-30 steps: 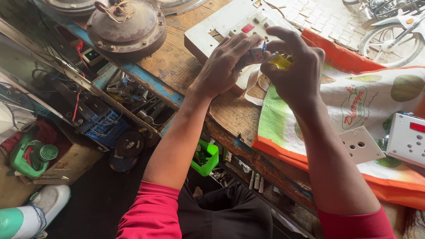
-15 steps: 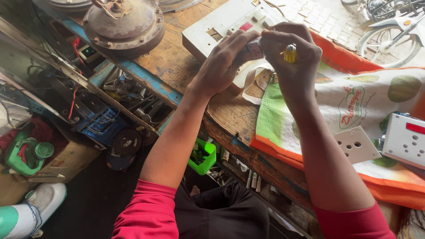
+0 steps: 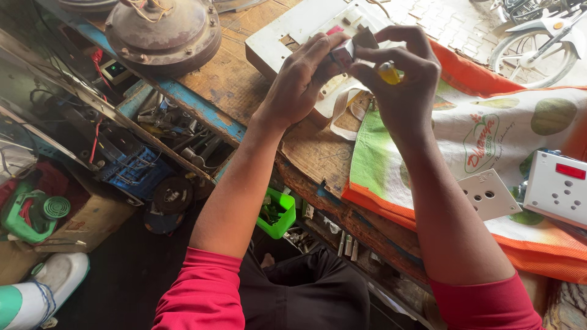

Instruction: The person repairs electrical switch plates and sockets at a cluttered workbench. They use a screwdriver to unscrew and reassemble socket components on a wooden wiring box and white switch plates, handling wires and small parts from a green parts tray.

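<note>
My left hand (image 3: 301, 82) pinches a small grey and white electrical part (image 3: 343, 54) above the wooden workbench (image 3: 244, 85). My right hand (image 3: 400, 76) is closed around a tool with a yellow handle (image 3: 389, 72), its tip pointed at that part. Both hands meet over a white switchboard panel (image 3: 299, 27) lying on the bench. The tool's tip is hidden behind my fingers.
A rusty ceiling-fan motor (image 3: 162, 30) sits at the bench's far left. A printed woven sack (image 3: 489, 140) covers the right side, with a white socket plate (image 3: 489, 194) and a white switch-socket box (image 3: 557, 186) on it. Open drawer of tools (image 3: 177, 131), green bin (image 3: 278, 214), a motorbike wheel (image 3: 532, 52).
Both hands stay together on the small part. The right hand has turned slightly, so the yellow handle now shows more between the fingers.
</note>
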### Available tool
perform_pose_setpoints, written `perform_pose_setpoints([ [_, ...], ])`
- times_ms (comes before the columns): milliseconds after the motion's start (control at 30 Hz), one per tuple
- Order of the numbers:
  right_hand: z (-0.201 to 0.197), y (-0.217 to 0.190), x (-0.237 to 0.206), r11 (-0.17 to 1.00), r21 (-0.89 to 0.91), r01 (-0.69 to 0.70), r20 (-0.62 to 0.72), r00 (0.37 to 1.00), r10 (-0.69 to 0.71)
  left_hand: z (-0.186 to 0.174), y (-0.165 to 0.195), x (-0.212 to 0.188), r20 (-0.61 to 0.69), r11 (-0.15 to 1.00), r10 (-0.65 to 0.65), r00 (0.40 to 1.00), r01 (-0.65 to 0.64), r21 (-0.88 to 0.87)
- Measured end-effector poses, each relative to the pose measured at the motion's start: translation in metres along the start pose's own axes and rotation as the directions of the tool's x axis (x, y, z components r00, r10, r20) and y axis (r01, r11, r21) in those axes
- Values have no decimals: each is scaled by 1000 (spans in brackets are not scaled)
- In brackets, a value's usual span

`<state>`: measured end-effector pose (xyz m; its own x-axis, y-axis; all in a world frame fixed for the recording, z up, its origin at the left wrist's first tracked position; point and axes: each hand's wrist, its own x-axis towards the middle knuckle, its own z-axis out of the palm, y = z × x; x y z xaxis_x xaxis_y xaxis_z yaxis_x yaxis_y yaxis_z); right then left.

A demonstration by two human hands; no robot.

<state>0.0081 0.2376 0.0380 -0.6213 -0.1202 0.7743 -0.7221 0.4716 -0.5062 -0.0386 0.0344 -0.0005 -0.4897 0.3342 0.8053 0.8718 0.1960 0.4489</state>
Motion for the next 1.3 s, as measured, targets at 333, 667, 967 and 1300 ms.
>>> perform_pose_setpoints([
  [333,4,3,-2,999,-35,27,-24,999,-28,-6,5,5,-39,999,28,999,-29,-23],
  [667,10,-16,5,999,-9,41,38,998,-41,-11,-2,3,-50,997,-22,999,18,-80],
  [967,19,-18,4,999,-40,-6,39,999,8,-13,3,2,-34,1000,4,999,-3,19],
  [1300,27,-17,-6,977,-206,61,-92,992,-81,-13,15,5,-46,995,33,998,-28,100],
])
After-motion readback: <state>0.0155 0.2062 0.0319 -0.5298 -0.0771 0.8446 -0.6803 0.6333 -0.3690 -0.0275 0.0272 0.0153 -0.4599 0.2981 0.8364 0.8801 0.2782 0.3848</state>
